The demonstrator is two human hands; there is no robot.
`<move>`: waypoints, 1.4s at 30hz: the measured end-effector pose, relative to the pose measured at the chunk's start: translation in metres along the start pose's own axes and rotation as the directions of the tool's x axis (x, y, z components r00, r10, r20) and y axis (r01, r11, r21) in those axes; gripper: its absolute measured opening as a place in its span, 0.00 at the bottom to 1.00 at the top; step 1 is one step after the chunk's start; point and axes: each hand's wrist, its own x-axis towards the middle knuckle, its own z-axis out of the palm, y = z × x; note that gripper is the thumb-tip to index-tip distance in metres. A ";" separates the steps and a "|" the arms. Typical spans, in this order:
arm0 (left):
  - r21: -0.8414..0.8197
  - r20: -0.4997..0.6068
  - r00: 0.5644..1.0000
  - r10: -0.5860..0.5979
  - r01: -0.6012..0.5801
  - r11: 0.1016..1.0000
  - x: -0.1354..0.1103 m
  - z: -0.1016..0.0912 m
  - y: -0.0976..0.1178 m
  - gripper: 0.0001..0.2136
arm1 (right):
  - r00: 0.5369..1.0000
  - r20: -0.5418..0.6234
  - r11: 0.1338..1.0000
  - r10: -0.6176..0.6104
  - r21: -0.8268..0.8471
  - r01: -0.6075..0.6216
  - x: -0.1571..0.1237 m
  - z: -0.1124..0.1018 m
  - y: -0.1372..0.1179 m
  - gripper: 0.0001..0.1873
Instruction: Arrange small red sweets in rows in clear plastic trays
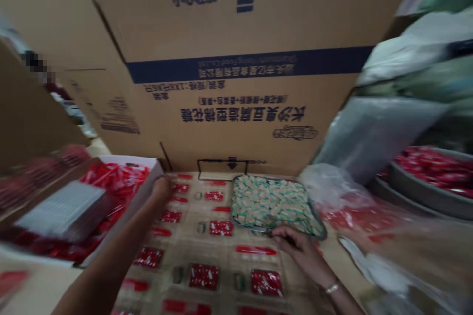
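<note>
Two bare hands show on my feed. Nearest, the right hand (301, 251), with a metal bangle (332, 288) at the wrist, has its fingers (284, 237) drawn together at the lower rim of a metal tray (313, 209); from here I cannot tell whether they are clamped on it. The tray holds a heap of small green-and-white wrapped pieces (273, 202) and sits on a beige sheet (221, 256) printed with red packets. The left hand (161, 189) is curled against the wall of a white box (125, 167) of red packets, its grip unclear. A blurred grey-white stack (62, 211) lies in that box. To the right, a clear plastic bag (332, 187) lies just beside the tray. Further off sit a grey tub of red packets (432, 172) and an upright printed cardboard carton (236, 24).
</note>
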 end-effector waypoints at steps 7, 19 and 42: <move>0.209 0.042 0.999 0.008 -0.016 0.978 0.015 -0.009 -0.003 0.08 | 0.995 -0.091 0.999 -0.031 -0.019 0.030 0.008 -0.017 0.012 0.12; 0.278 0.006 0.999 0.031 -0.032 0.960 0.008 0.001 -0.004 0.07 | 0.964 -0.233 0.922 -0.130 -0.387 0.031 0.077 -0.036 0.017 0.11; 0.048 0.095 0.742 0.664 -0.670 0.741 -0.106 0.061 0.227 0.15 | 0.911 -0.413 0.921 -0.001 -0.356 -0.161 0.054 -0.062 0.068 0.04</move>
